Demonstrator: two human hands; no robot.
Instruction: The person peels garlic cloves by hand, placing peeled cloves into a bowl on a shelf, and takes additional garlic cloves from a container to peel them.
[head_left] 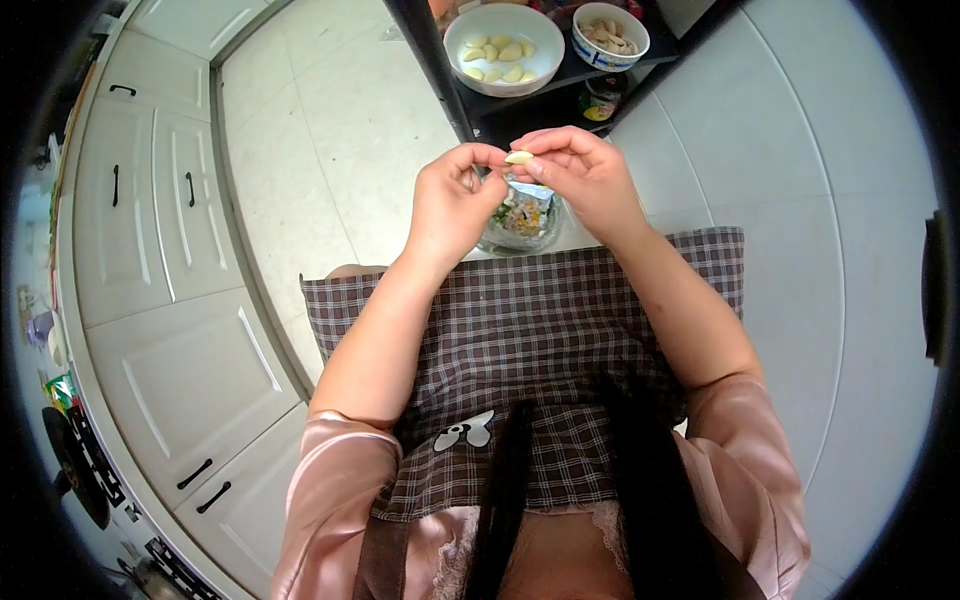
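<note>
Between my two hands, above a bag of scraps [522, 220], is a pale garlic clove [518, 158]. My right hand [585, 180] pinches the clove between thumb and fingers. My left hand [455, 200] is closed at the clove's left side, its thumb and index finger pressed together; what they hold, if anything, is too small to make out. Beyond my hands, a white bowl [548, 75] holds several peeled cloves. To its right, a smaller patterned bowl [608, 62] contains cloves with their skins on.
Both bowls stand on a dark shelf rack [500, 108], with a dark jar [603, 98] on a lower level. A checked apron [520, 320] covers my lap. White cabinets [180, 350] line the left side, and a tiled wall [780, 130] is at the right.
</note>
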